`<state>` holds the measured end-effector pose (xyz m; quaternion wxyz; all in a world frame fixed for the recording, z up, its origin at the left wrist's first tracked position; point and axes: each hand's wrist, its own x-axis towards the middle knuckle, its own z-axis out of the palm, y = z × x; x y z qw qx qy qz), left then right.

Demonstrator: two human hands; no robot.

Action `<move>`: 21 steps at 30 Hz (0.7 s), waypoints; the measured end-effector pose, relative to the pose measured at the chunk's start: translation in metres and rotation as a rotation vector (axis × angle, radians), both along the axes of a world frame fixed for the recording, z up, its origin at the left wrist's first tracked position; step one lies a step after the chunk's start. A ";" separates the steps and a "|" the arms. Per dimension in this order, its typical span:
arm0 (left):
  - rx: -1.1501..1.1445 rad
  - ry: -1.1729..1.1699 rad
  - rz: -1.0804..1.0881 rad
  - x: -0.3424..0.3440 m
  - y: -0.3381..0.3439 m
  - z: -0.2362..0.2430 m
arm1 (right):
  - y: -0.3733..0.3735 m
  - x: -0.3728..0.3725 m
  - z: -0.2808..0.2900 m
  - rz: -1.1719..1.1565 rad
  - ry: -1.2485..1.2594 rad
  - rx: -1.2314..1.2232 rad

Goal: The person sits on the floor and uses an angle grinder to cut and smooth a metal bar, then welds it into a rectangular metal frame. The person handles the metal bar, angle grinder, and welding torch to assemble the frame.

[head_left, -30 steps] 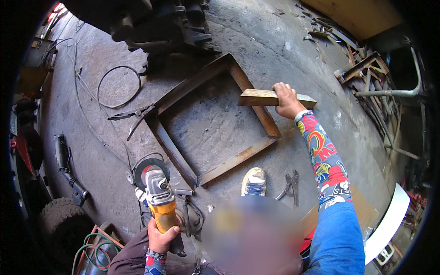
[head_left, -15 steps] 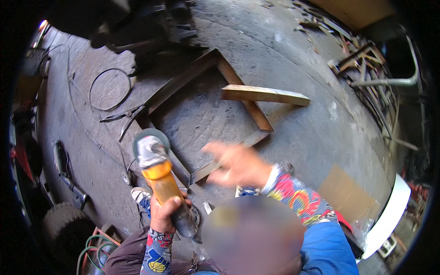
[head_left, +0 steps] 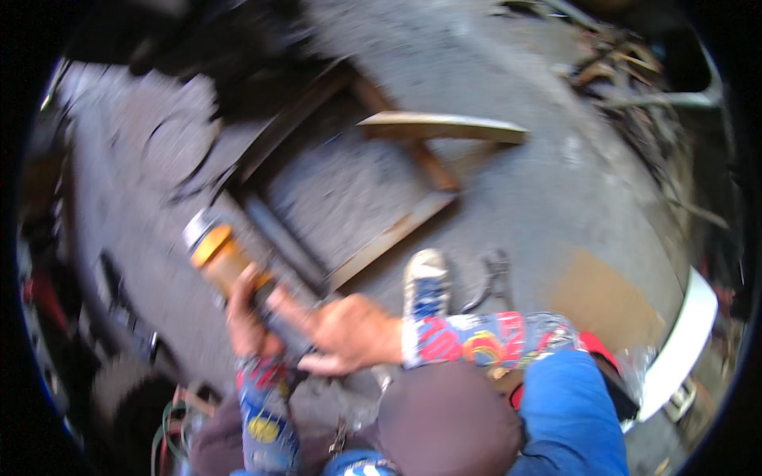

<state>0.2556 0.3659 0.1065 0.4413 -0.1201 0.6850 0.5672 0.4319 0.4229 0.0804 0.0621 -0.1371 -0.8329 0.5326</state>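
Observation:
My left hand (head_left: 252,321) is wrapped round the yellow body of an angle grinder (head_left: 222,258), whose silver head points up and to the left. Blur hides the grinder's disc. Just right of that grip is my right hand (head_left: 349,329), its fingers stretched toward the grinder's rear part and its thumb spread apart from them. Whether those fingertips touch the grinder, I cannot tell. Beyond both hands, a square metal frame (head_left: 389,240) lies on the floor. A loose metal bar (head_left: 444,127) rests across the frame's far right side.
A pair of pliers-like clamps (head_left: 494,278) lies right of my shoe (head_left: 426,285). Flat cardboard (head_left: 607,301) and a curved white panel (head_left: 683,341) are at the right. Scrap metal (head_left: 635,103) is piled far right. A cable loop (head_left: 178,151) lies far left.
My right hand has come left and nearer, over to the grinder's rear. The grinder has shifted left and tilted further left in my left hand. The whole view has shifted slightly.

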 end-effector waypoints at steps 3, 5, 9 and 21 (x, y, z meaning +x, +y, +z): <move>0.029 0.032 -0.046 0.005 0.003 -0.006 | 0.006 0.003 0.007 -0.036 -0.087 -0.198; -0.010 0.140 -0.091 0.010 0.003 -0.010 | 0.019 0.004 0.014 -0.067 -0.128 -0.220; -0.085 0.383 -0.302 0.026 -0.003 -0.022 | 0.051 -0.008 0.003 -0.348 -0.171 -0.429; -0.426 0.850 -0.770 0.047 -0.019 -0.034 | 0.011 -0.052 -0.043 -0.641 -0.409 -0.504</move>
